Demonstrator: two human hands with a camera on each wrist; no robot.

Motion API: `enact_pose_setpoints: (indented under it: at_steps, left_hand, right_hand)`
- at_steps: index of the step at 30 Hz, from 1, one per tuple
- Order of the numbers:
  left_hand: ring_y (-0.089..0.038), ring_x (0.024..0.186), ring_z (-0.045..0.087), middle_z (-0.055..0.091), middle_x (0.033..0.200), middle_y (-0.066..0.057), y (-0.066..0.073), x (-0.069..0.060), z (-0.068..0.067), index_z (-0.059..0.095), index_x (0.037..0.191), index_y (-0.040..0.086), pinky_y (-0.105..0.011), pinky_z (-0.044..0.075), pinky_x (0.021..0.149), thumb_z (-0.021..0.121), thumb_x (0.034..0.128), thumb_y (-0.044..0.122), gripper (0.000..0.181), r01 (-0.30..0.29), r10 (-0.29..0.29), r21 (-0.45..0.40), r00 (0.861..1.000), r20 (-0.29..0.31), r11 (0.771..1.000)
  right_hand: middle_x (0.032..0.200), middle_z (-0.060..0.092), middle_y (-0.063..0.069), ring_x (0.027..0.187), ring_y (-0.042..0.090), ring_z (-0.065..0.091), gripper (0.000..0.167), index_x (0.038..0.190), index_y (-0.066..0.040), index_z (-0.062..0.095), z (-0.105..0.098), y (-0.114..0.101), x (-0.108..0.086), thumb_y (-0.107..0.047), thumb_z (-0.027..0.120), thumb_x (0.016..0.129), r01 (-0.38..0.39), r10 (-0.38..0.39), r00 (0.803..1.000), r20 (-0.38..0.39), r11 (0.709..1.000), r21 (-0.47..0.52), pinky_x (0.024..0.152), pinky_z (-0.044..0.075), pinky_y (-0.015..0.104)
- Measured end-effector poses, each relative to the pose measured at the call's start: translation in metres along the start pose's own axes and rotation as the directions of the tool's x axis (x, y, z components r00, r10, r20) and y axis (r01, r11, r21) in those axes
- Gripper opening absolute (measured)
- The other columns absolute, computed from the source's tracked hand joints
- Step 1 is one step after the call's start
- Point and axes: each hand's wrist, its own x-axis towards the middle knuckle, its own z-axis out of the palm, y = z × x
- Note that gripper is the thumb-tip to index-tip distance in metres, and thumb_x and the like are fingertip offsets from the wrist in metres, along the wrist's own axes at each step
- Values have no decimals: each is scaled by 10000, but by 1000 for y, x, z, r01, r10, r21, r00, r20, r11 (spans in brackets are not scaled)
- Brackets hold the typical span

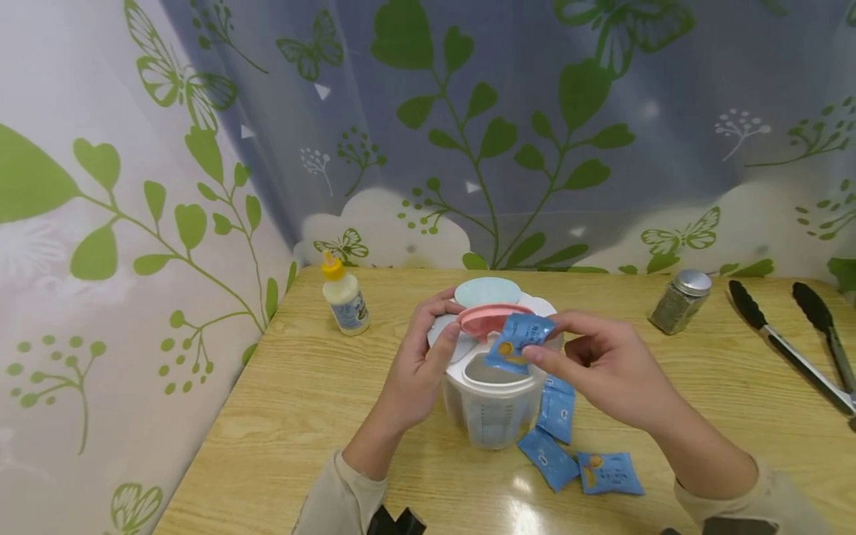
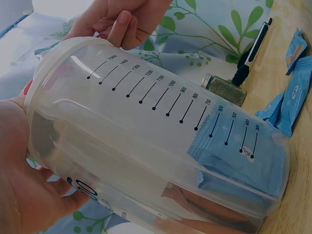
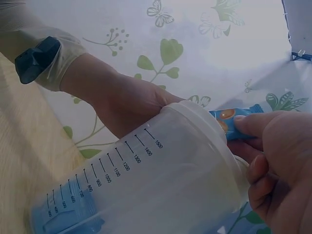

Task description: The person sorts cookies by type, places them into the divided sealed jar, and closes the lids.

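Observation:
A clear storage container (image 1: pixel 491 420) with measuring marks stands on the table, its pink flap (image 1: pixel 484 318) tilted up over an opening. My left hand (image 1: pixel 417 364) grips the container's top from the side, thumb by the flap. Between the thumb and fingers of my right hand (image 1: pixel 611 368) a blue snack packet (image 1: pixel 513 343) is pinched above the opening. In the left wrist view, blue packets (image 2: pixel 243 165) lie at the bottom of one compartment and brown-looking contents (image 2: pixel 209 207) in another. Several loose blue packets (image 1: pixel 610 473) rest on the table at the container's right.
A glue bottle (image 1: pixel 348 301) with a yellow cap stands at the back left. Toward the back right is a jar (image 1: pixel 678 303) of dried green bits, with black-tipped tongs (image 1: pixel 789 353) beside it. A patterned curtain (image 1: pixel 468 148) hangs behind the table.

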Motion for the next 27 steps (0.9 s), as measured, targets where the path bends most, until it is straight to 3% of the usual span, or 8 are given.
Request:
enact_pose_setpoints:
  at_steps: [7,16,27]
  left_hand:
    - [-246,1470,342,380,1543,-78,-1,0,0,500,1251,64,-482,307,1189,443,1061,140,212,-13,13,-11,1000,2,1000]
    - [-244,1473,335,370,1549,-82,-1,1,0,494,1261,61,-486,316,1185,436,1067,150,221,-17,18,-15,1000,12,1000]
    - [-247,1476,331,368,1553,-81,-3,0,0,493,1259,62,-473,299,1190,435,1068,168,226,4,-4,-18,1000,8,1000]
  right_hand:
    - [530,426,-57,417,86,311,187,1031,-210,701,3,-2,0,-76,730,903,-20,20,1000,10,999,-26,375,288,248]
    - [577,451,-55,448,87,327,244,1021,-219,719,3,0,-2,-12,721,891,62,-61,998,15,996,-63,413,316,241]
    - [676,502,-62,458,101,314,252,1023,-133,709,-3,3,-8,75,688,882,94,-95,995,26,995,14,407,292,235]
